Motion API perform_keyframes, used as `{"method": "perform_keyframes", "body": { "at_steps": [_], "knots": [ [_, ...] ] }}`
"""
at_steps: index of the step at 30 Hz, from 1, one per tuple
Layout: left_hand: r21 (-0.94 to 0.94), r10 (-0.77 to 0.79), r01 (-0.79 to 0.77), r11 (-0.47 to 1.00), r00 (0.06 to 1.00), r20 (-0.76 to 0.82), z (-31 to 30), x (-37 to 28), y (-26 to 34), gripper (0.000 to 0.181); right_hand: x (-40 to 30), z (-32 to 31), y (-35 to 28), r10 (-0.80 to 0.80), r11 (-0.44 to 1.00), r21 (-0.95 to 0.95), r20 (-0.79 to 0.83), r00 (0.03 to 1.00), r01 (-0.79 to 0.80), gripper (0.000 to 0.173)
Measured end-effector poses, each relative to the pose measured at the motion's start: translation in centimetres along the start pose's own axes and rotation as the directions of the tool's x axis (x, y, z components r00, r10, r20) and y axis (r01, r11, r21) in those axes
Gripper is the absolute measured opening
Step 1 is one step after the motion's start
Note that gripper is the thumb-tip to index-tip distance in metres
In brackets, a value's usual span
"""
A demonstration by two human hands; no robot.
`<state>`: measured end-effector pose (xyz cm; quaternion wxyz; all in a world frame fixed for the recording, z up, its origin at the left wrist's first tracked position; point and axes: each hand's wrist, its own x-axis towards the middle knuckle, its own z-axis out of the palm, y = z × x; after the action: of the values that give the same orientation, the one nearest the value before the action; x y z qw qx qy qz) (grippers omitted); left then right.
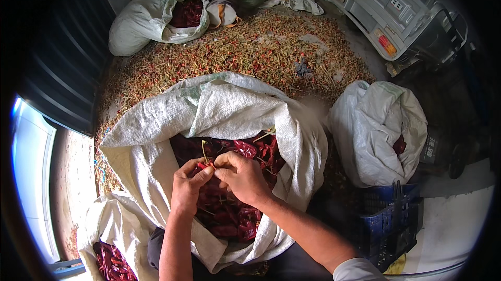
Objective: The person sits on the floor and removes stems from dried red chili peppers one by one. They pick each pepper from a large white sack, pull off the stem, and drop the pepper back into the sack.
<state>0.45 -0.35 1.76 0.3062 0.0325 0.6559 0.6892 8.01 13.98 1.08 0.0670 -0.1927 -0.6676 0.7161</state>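
Observation:
A large white woven sack (231, 112), its rim folded outward, stands before me with dried red chili peppers (227, 218) inside. Over its mouth, my left hand (188, 187) pinches a red chili (204, 164) between thumb and fingers, and a pale stem (204, 149) sticks up from it. My right hand (244, 177) meets the left at the same pepper, fingertips curled against its end. Most of the pepper is hidden by the fingers, so how firmly the right hand grips it is unclear.
Stems and red bits (235, 53) litter the floor. Smaller sacks stand at the lower left (117, 218), right (379, 132) and back left (137, 18). A blue plastic crate (385, 210) is at my right, and a grey vehicle bed (383, 6) stands behind.

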Motion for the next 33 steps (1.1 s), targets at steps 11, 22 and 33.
{"method": "perform_keyframes", "body": {
  "at_steps": [11,22,33],
  "knots": [
    [0.753,0.588,-0.514,0.411,0.781,0.212,1.3,-0.5,-0.7,0.029,0.8,-1.0,0.2,-0.313,0.887,-0.366,-0.027,0.949,0.282,0.023],
    [0.794,0.682,-0.57,0.209,0.667,0.299,1.5,0.1,-1.1,0.033,1.0,-0.4,0.9,-0.469,0.74,-0.579,-0.078,0.88,0.343,0.023],
    [0.555,0.487,-0.41,0.724,0.873,0.011,1.1,-1.0,-1.4,0.022,0.6,-0.2,1.2,-0.567,0.778,-0.336,-0.011,0.824,0.531,0.014]
  ]
}}
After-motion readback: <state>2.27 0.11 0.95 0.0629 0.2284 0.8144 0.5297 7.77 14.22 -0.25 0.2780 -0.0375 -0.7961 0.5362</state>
